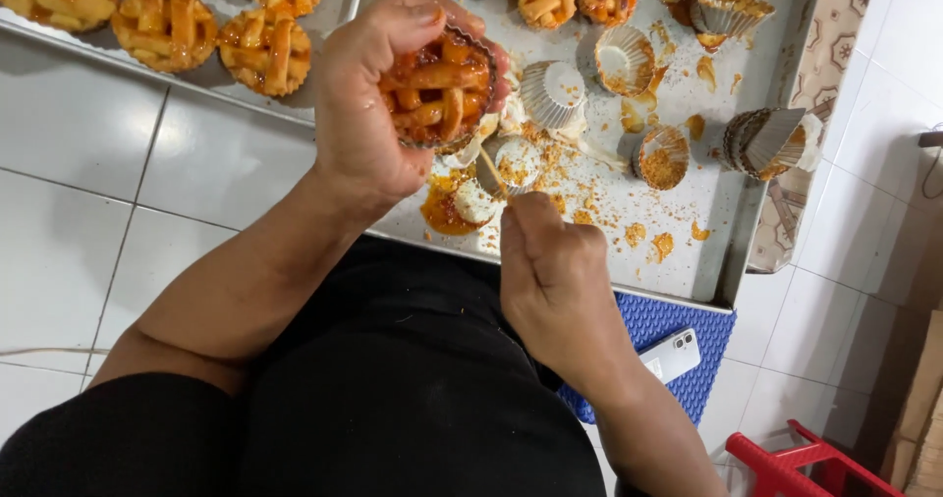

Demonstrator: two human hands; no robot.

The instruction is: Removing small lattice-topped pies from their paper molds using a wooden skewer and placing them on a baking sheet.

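White floor tiles carry a baking tray (pixel 717 212). Left hand (pixel 368 104) cups a crumbly, sticky tart (pixel 437 86) by its rim; right hand (pixel 550 261), at 5 o'clock, pinches a thin knife (pixel 490 175).

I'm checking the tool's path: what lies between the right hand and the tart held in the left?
In the head view, a thin blade reaches up from the right hand toward the tart in the left hand, over crumbs and empty moulds on the tray.
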